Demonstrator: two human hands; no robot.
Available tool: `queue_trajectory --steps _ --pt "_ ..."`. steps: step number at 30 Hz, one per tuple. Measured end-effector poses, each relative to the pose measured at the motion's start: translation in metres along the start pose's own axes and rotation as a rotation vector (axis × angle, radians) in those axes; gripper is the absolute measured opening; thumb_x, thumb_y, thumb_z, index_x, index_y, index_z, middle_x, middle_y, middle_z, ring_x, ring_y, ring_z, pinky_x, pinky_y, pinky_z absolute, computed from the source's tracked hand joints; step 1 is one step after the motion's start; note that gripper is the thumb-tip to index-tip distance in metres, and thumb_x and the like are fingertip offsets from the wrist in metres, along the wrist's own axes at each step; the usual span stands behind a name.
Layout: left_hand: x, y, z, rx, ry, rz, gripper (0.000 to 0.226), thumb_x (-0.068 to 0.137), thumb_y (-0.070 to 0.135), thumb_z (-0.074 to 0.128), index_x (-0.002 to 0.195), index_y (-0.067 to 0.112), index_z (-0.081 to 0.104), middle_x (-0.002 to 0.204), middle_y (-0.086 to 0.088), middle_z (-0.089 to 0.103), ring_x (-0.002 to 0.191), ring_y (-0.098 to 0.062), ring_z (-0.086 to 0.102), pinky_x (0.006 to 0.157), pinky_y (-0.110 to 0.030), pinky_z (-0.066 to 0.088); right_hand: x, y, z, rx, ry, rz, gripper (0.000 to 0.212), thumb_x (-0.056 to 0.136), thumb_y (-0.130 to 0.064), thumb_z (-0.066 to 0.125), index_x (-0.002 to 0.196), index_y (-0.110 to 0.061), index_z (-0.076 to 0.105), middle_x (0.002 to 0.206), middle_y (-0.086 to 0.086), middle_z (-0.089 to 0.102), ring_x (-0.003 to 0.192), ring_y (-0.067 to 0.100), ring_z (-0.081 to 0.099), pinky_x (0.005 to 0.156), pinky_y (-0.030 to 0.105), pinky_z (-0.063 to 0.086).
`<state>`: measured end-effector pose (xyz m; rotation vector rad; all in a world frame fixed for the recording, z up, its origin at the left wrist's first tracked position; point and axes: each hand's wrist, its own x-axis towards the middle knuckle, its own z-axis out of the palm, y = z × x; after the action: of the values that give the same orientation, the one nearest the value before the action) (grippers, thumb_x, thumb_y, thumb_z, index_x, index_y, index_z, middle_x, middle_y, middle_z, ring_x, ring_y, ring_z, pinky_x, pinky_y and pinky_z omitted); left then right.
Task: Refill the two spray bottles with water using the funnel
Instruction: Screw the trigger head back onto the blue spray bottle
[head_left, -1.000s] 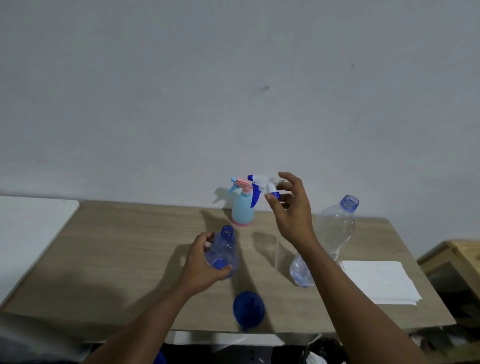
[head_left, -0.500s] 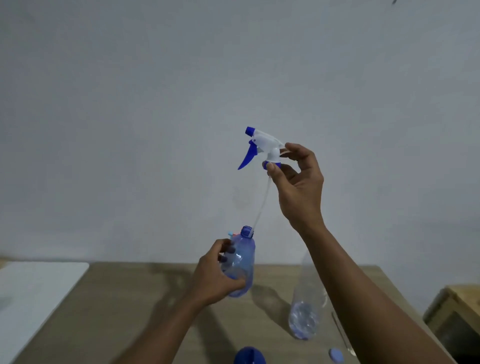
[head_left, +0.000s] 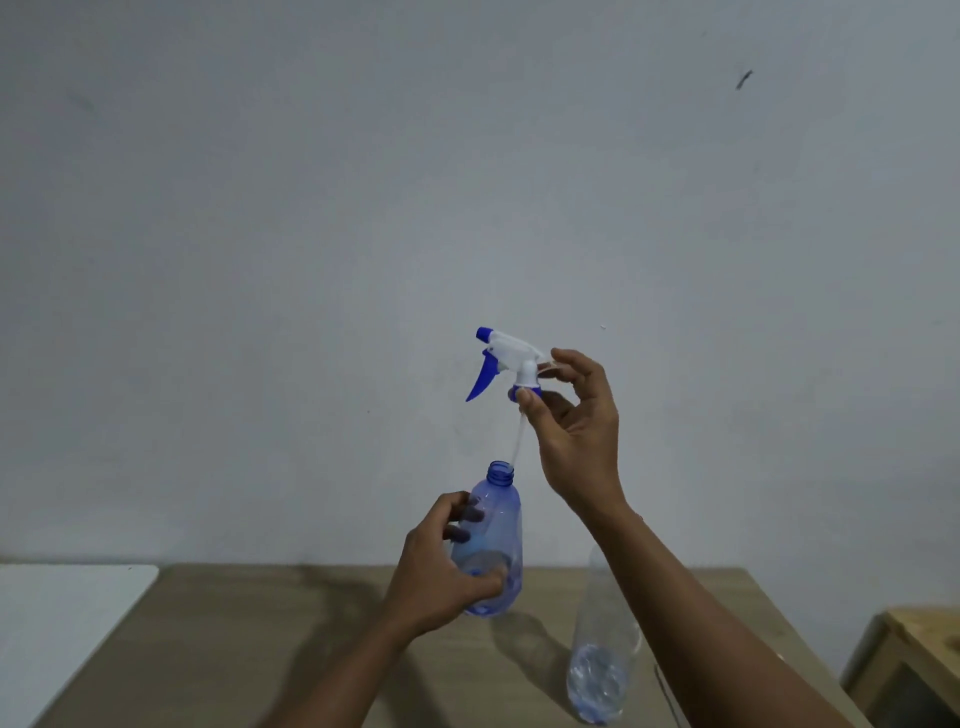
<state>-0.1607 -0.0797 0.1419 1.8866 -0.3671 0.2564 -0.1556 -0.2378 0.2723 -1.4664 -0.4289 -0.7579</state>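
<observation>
Since half a second ago the right hand (head_left: 574, 431) has drawn the spray head (head_left: 511, 361) a bit higher, so its dip tube (head_left: 517, 441) is nearly out, tip right at the open neck of the blue bottle (head_left: 493, 545); can't tell if the tip is still inside the rim. Head view only: left hand (head_left: 441, 577) is wrapped around the blue bottle's lower body, closed on it, bottle lifted off the table (head_left: 260, 649) and tilted slightly. Right hand pinches the spray head at its blue collar, thumb under, fingers behind, closed on it. Clear plastic bottle (head_left: 602, 665) stands on the table just right of the blue one, partly hidden behind the right forearm, a little water at its bottom. Versus a second ago: camera is pitched up, mostly wall now, so the pink-and-blue second sprayer, the funnel and the napkin are out of frame; the blue bottle was then low over the table with the head just coming off. Meaning for the task: first bottle looks uncapped and about ready for the funnel; likely next is setting the spray head down. Filling not started on either bottle, judging by this.
</observation>
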Motion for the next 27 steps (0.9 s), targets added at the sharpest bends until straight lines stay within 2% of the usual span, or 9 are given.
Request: queue_trajectory --steps 3,5,11,15,19,24,27 --pt "0.004 0.007 0.002 0.008 -0.024 0.007 0.082 0.049 0.042 0.084 0.124 0.030 0.051 0.117 0.020 0.060 0.104 -0.012 0.061 0.077 -0.021 0.059 -0.007 0.012 0.001 0.003 -0.014 0.034 0.028 0.094 0.001 0.064 0.116 -0.015 0.057 0.115 0.008 0.064 0.091 0.024 0.076 0.082 0.041 0.059" --pt "0.005 0.010 0.003 0.018 -0.037 0.008 0.086 0.049 0.045 0.082 0.127 0.028 0.050 0.119 0.018 0.059 0.106 -0.013 0.061 0.080 -0.020 0.058 -0.008 0.017 0.001 -0.027 -0.037 0.028 0.024 0.097 0.002 0.060 0.114 -0.014 0.061 0.123 0.013 0.062 0.095 0.022 0.075 0.083 0.041 0.060" --pt "0.007 0.010 0.001 0.007 -0.030 0.011 0.084 0.051 0.043 0.086 0.125 0.034 0.048 0.118 0.019 0.059 0.107 -0.014 0.061 0.079 -0.019 0.058 -0.011 0.017 -0.002 -0.057 -0.119 0.015 0.030 0.100 0.002 0.052 0.122 -0.015 0.064 0.133 0.004 0.059 0.101 0.018 0.074 0.087 0.031 0.060" --pt "0.005 0.013 0.000 -0.002 -0.024 0.024 0.081 0.057 0.034 0.091 0.126 0.034 0.047 0.119 0.019 0.059 0.107 -0.014 0.061 0.077 -0.015 0.057 -0.013 0.013 -0.006 -0.015 -0.134 0.042 0.029 0.096 0.005 0.059 0.120 -0.010 0.067 0.131 0.004 0.060 0.100 0.019 0.075 0.084 0.027 0.059" --pt "0.004 0.016 -0.002 -0.045 -0.012 0.026 0.090 0.053 0.050 0.086 0.133 0.030 0.049 0.125 0.016 0.061 0.111 -0.016 0.062 0.087 -0.028 0.060 -0.017 0.009 -0.011 -0.065 -0.185 0.046 0.031 0.091 0.003 0.068 0.114 -0.017 0.071 0.127 0.000 0.064 0.098 0.020 0.072 0.080 0.021 0.057" --pt "0.006 0.019 -0.006 -0.046 0.005 0.050 0.097 0.054 0.062 0.081 0.138 0.027 0.049 0.129 0.013 0.062 0.113 -0.016 0.063 0.091 -0.029 0.058 -0.021 0.009 -0.012 -0.040 -0.262 0.059 0.033 0.090 0.001 0.069 0.116 -0.020 0.072 0.125 -0.003 0.066 0.103 0.023 0.070 0.088 0.027 0.058" --pt "0.005 0.020 -0.005 -0.070 0.021 0.024 0.105 0.048 0.077 0.077 0.137 0.028 0.050 0.129 0.012 0.063 0.113 -0.016 0.064 0.094 -0.031 0.058 -0.024 0.004 -0.011 -0.040 -0.261 0.058 0.035 0.089 -0.002 0.070 0.115 -0.025 0.072 0.125 -0.007 0.066 0.105 0.021 0.070 0.087 0.026 0.058"
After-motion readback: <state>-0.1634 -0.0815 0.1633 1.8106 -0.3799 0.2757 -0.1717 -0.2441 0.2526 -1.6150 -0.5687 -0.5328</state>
